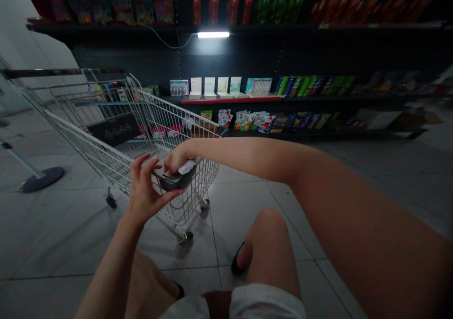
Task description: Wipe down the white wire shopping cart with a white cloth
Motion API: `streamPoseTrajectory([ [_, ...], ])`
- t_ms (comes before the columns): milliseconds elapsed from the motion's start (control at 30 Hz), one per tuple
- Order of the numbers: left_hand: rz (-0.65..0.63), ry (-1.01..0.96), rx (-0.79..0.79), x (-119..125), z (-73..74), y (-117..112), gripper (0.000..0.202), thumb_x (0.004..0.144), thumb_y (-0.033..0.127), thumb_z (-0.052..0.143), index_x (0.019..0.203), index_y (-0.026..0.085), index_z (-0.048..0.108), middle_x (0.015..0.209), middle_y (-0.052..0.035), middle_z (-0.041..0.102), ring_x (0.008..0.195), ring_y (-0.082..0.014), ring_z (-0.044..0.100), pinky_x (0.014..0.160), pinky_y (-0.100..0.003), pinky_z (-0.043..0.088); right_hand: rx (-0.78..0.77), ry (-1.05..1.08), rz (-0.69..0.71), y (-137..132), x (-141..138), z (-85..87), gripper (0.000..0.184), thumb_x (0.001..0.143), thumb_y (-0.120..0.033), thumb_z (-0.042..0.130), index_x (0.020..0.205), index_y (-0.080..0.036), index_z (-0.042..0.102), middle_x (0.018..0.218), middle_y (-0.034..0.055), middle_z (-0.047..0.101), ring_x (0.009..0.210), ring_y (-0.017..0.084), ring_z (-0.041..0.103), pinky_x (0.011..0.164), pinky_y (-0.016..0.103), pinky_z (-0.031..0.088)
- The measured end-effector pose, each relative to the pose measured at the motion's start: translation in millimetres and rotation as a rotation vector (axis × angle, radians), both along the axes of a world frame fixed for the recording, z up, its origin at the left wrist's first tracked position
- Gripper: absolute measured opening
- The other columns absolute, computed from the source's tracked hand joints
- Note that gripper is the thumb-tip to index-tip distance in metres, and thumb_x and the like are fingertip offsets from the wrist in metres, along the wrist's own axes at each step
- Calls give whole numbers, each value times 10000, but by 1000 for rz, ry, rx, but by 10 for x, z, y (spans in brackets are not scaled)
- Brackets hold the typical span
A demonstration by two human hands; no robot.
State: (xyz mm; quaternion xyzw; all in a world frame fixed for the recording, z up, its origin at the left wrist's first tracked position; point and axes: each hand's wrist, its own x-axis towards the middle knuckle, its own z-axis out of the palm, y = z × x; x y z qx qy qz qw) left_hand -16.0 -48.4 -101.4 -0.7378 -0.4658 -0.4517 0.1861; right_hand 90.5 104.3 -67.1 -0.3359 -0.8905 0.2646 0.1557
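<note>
A shopping cart (116, 163) of pale wire stands in front of me, with a dark plastic corner piece (173, 181) on its near end. My left hand (146, 184) spans that piece, thumb along its lower edge and fingers bent at its upper left side. Reaching across from the right, my right hand (178, 158) is closed on a crumpled white cloth (187, 167) against the top of the same piece. Whether it is cloth or tissue paper I cannot tell for sure. The right fingertips are partly hidden.
Dark store shelves (233, 64) behind the cart carry bottles, boxes and snack bags. A lit tube lamp (213, 35) hangs under the upper shelf. At left a post's round base (42, 179) rests on the tiled floor (247, 196). My bent knee (271, 224) is close below.
</note>
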Motion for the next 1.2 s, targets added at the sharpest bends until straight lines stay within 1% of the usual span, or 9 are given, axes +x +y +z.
streamPoseTrajectory([
  [100, -21, 1, -4, -41, 8, -51, 961, 613, 556, 827, 1377, 273, 316, 1365, -165, 397, 1311, -353, 418, 1002, -521, 482, -285, -221, 171, 74, 52, 177, 278, 530, -27, 746, 788, -132, 742, 643, -1, 583, 756, 208, 628, 685, 370, 518],
  [233, -42, -4, 24, -87, -4, -102, 935, 601, 532, 841, 1349, 256, 352, 1315, -160, 452, 1257, -334, 466, 986, -500, 493, -353, -281, 203, 262, 113, 508, 261, 592, -60, 718, 851, -82, 740, 789, 31, 648, 833, 213, 635, 719, 372, 505],
  [500, 68, 129, -32, -9, -5, -229, 324, 751, 407, 674, 991, 223, 556, 1195, -133, 527, 1046, -294, 589, 1151, -679, 166, -113, -139, 30, 265, 335, 236, 272, 555, 25, 712, 791, -102, 760, 625, -18, 606, 752, 175, 607, 748, 355, 498],
  [633, 78, 160, -57, 4, -4, -304, 332, 735, 498, 681, 854, 206, 579, 1130, -139, 577, 1029, -305, 588, 1152, -673, 158, 146, -104, -109, 822, 720, 608, 187, 695, -69, 637, 829, -105, 763, 699, -8, 645, 776, 153, 621, 775, 349, 476],
  [733, 115, 130, -11, 7, -26, -293, 393, 671, 539, 752, 752, 212, 550, 1016, -92, 628, 949, -270, 596, 1151, -640, 207, 287, -386, -73, 1090, 1124, 748, 255, 657, -31, 633, 830, -150, 777, 747, 20, 694, 776, 157, 629, 788, 312, 467],
  [833, 117, 65, 85, 0, -63, -255, 353, 668, 456, 777, 699, 217, 519, 904, -53, 633, 860, -229, 592, 1153, -629, 223, 379, -499, -101, 959, 1505, 525, 360, 702, -13, 544, 928, -175, 774, 939, 63, 734, 895, 189, 645, 822, 299, 454],
  [967, 39, 35, 125, -89, -71, -316, 319, 654, 376, 773, 705, 228, 494, 915, -49, 622, 823, -226, 587, 1152, -667, 191, 318, -174, -168, 583, 1728, 233, 487, 731, 0, 415, 1070, -158, 727, 1070, 51, 718, 998, 155, 636, 877, 256, 443],
  [1100, -30, 41, 87, -255, -17, -507, 252, 673, 300, 741, 738, 240, 506, 963, -70, 611, 811, -237, 591, 1148, -675, 199, 33, -224, 101, 466, 1593, 415, 457, 680, 11, 438, 992, -136, 738, 950, 41, 727, 864, 131, 643, 792, 233, 451],
  [1200, -50, 63, 79, -357, 13, -583, 226, 685, 269, 722, 753, 237, 509, 976, -88, 602, 839, -256, 594, 1138, -681, 204, 71, -416, 126, 471, 1425, 586, 411, 659, 15, 490, 911, -162, 762, 876, 38, 726, 753, 135, 612, 704, 255, 416],
])
